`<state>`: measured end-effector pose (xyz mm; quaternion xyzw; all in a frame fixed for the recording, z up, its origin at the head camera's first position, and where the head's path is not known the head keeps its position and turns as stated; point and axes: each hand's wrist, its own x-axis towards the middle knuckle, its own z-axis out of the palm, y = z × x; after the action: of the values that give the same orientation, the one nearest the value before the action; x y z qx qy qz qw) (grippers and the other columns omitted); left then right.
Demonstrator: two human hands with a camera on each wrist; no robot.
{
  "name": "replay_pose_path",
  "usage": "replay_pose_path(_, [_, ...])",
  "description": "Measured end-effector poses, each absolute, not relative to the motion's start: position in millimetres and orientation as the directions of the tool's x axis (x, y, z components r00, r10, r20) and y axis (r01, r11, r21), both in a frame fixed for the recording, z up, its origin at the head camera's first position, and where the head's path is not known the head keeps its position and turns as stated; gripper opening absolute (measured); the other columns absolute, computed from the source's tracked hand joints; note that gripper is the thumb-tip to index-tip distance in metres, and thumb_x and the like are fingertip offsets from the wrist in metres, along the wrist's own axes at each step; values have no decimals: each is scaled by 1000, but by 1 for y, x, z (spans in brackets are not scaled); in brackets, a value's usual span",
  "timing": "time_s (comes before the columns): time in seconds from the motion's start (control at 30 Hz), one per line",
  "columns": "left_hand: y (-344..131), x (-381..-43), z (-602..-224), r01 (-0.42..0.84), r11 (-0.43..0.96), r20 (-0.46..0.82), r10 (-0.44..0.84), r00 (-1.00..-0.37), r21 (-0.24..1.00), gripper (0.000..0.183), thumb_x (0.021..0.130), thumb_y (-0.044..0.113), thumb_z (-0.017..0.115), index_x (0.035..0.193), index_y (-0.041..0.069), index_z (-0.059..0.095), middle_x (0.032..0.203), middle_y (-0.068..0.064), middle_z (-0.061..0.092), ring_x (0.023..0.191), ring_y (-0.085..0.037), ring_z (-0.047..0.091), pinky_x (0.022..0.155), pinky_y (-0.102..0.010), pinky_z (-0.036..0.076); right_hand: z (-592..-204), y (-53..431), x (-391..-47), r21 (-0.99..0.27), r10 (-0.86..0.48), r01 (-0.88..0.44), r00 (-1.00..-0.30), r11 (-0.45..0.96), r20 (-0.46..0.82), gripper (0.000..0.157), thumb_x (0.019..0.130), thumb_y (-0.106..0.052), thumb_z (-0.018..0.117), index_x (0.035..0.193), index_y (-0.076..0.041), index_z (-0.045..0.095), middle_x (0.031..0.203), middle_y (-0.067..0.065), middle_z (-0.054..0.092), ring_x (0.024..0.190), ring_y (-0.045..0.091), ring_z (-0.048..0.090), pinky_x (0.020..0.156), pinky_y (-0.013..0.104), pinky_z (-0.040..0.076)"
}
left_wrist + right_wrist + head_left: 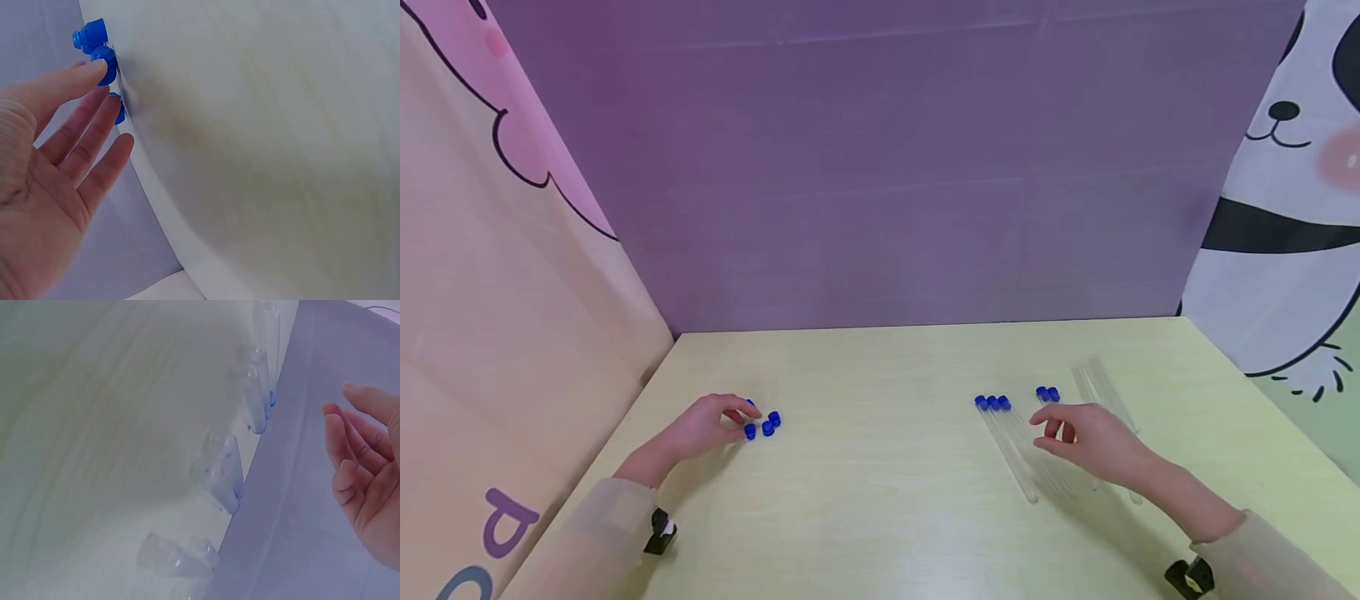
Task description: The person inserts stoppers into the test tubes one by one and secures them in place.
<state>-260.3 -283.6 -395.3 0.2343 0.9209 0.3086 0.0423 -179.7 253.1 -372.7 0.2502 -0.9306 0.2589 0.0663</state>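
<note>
Head cam: above tabletop's (880, 517) near side, facing forward-down, far edge in frame. Wrist cams: close-up, tilted. Left shares left hand (59, 162), blue caps (95, 34) with head; right shares right hand (369, 469), clear tubes (251, 400).

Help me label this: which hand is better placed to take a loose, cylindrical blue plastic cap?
Left, probably: the left hand is beside the loose blue caps, while the right hand hovers near clear, slender tubes.

A draped booth, by its look: purple sheeting (925, 167) behind the desk (880, 517), cartoon-printed sheets (1285, 200) at its sides.
</note>
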Motion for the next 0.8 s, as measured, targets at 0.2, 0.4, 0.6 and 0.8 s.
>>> replay_pose_path(0.2, [-282,-261,-398,344,724,14,420,-908,598,26,80,-8,72,104,0,70,100,-9,65,89,-26,60,66,-28,52,-374,263,-178,-439,-422,-508,-861,741,284,18,86,-9,74,102,-5,69,77,-16,57,61,0,48,52,23,43])
replay_pose_path(0.4, [-281,-261,-399,344,734,13,416,-909,586,24,79,-8,73,101,1,71,96,-7,65,86,-24,59,65,-28,51,-374,270,-175,-451,-412,-505,-863,736,293,18,86,-10,74,102,-5,69,78,-16,58,61,0,48,51,23,42])
replay_pose_path(0.6, [-279,-259,-397,355,740,16,422,-906,571,22,78,-6,76,99,0,71,92,-5,64,82,-21,58,63,-27,50,-377,277,-173,-451,-400,-518,-853,727,336,17,84,-9,75,101,-7,70,77,-18,57,61,-1,48,51,23,42])
replay_pose_path(0.8, [-278,-258,-397,360,749,16,423,-906,557,19,79,-4,77,96,1,70,91,-3,64,80,-20,56,62,-26,49,-377,282,-171,-446,-388,-518,-851,730,353,18,84,-8,75,100,-6,70,77,-19,58,61,-1,49,51,23,42])
